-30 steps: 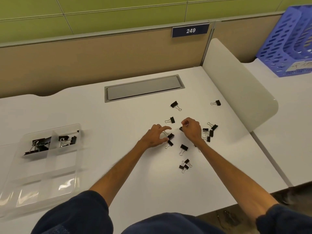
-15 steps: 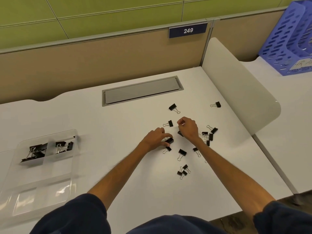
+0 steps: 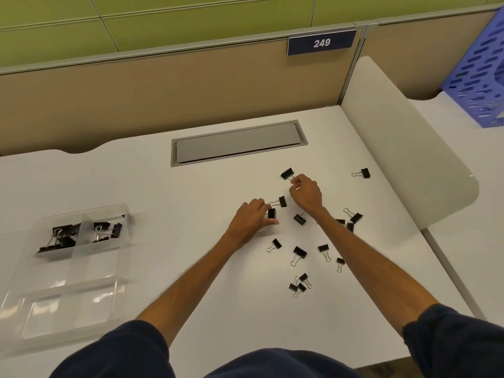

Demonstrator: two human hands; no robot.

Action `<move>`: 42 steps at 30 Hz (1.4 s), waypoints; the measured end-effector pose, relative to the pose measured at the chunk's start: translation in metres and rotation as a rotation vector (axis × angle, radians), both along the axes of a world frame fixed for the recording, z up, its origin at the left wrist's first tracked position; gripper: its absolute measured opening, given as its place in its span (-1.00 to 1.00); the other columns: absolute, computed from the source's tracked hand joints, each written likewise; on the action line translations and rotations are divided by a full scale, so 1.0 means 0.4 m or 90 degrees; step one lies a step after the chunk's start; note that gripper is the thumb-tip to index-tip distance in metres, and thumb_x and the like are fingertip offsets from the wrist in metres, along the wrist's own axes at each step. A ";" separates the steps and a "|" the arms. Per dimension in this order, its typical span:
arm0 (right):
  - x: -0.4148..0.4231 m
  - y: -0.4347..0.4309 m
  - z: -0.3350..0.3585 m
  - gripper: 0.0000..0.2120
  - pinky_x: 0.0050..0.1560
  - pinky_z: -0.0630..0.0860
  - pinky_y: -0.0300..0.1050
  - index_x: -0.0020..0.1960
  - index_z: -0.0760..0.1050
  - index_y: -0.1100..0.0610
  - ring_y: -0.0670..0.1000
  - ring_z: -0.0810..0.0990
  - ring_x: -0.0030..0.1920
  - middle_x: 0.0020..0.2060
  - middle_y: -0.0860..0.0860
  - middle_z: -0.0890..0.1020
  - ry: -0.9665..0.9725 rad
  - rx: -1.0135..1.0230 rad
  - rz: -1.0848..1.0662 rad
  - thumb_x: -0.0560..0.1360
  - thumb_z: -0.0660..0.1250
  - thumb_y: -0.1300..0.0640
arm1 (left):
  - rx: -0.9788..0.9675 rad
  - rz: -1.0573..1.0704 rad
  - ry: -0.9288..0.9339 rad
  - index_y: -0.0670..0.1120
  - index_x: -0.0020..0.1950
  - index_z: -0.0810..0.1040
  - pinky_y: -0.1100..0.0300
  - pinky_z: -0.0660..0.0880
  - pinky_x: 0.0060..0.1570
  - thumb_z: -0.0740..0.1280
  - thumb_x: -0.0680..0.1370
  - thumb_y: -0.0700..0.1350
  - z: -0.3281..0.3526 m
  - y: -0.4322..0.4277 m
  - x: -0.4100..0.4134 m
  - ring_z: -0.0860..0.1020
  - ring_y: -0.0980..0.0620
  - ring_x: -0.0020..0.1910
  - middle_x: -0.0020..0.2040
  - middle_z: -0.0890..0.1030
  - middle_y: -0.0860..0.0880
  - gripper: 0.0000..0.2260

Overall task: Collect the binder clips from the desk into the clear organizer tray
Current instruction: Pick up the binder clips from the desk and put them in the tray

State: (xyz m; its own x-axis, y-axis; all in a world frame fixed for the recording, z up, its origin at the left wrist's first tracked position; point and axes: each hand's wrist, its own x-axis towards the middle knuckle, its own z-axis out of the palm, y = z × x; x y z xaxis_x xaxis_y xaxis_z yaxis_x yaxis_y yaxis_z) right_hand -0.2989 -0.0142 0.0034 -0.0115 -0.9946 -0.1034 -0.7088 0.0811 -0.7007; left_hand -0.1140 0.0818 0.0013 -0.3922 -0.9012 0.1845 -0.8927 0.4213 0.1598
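**Head view.** The person is extending both bare forearms over the white table (image 3: 136, 181).

- **Left hand:** The left hand (image 3: 251, 222) is sitting low over the table. Its grip is clamped on one black binder clip (image 3: 271, 214), which is being pinched between the thumb and the fingertips.
- **Right hand:** The right hand (image 3: 306, 195) is lying just beyond the left hand with its fingers curled. The fingertips are meeting at the wire handle of the far clip (image 3: 287, 173). Whether this grip is clamped on the handle cannot be told.
- **Loose clips:** A middle clip (image 3: 282, 201) is lying between the two hands. A wrist-side clip (image 3: 300, 219) is lying just beside the right wrist. The near clips (image 3: 300, 252) are lying scattered closer to the person, and a lone clip (image 3: 364, 173) is lying well apart at the far right.
- **Tray:** The clear organizer tray (image 3: 120, 214) is sitting at the left of the table, well apart from both hands. Its two far compartments are holding the collected clips (image 3: 62, 236).
- **Surroundings:** A grey hatch (image 3: 237, 143) is lying flush in the table beyond the hands. A blue rack (image 3: 480, 77) is standing on the neighbouring surface at the right.
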 end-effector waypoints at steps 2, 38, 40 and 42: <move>0.005 -0.016 0.001 -0.76 0.01 0.53 -0.02 0.15 0.52 0.14 0.10 0.60 0.03 0.04 0.05 0.64 0.004 0.004 0.007 0.50 0.25 0.20 | -0.016 0.028 0.023 -0.16 0.08 0.57 0.11 0.40 -0.17 0.30 0.52 0.18 0.003 -0.007 0.005 0.51 -0.06 -0.15 -0.06 0.56 -0.09 -0.59; 0.039 0.013 0.008 -0.59 0.13 0.39 0.01 0.33 0.41 0.05 0.05 0.57 0.14 0.27 0.02 0.47 -0.012 -0.091 0.136 0.51 0.38 0.05 | 0.139 0.305 0.261 -0.01 0.30 0.31 0.02 0.54 -0.03 0.12 0.59 0.25 0.017 -0.009 0.039 0.51 -0.04 -0.05 0.05 0.57 -0.06 -0.58; 0.060 0.030 0.029 -0.59 0.02 0.42 -0.14 0.32 0.44 0.07 0.03 0.59 0.08 0.25 0.02 0.49 -0.030 -0.110 0.170 0.50 0.41 0.07 | 0.140 0.320 0.271 -0.04 0.32 0.33 0.04 0.51 -0.02 0.14 0.60 0.20 0.040 0.004 0.053 0.50 -0.07 -0.02 0.07 0.57 -0.08 -0.59; 0.094 0.048 0.045 -0.59 -0.02 0.43 -0.18 0.31 0.45 0.07 0.00 0.58 0.03 0.24 0.02 0.50 -0.039 -0.129 0.198 0.49 0.42 0.08 | 0.139 0.338 0.291 -0.06 0.32 0.33 0.02 0.50 -0.01 0.17 0.60 0.19 0.054 0.020 0.077 0.51 -0.09 0.00 0.09 0.57 -0.09 -0.58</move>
State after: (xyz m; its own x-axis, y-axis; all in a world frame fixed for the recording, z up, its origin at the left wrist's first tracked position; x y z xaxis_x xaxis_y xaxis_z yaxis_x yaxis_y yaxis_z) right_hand -0.2613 0.0050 0.0213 0.2943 -0.9500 0.1041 -0.6340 -0.2756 -0.7226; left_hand -0.0830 0.0897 0.0228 0.1815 -0.9832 0.0201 -0.7917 -0.1340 0.5960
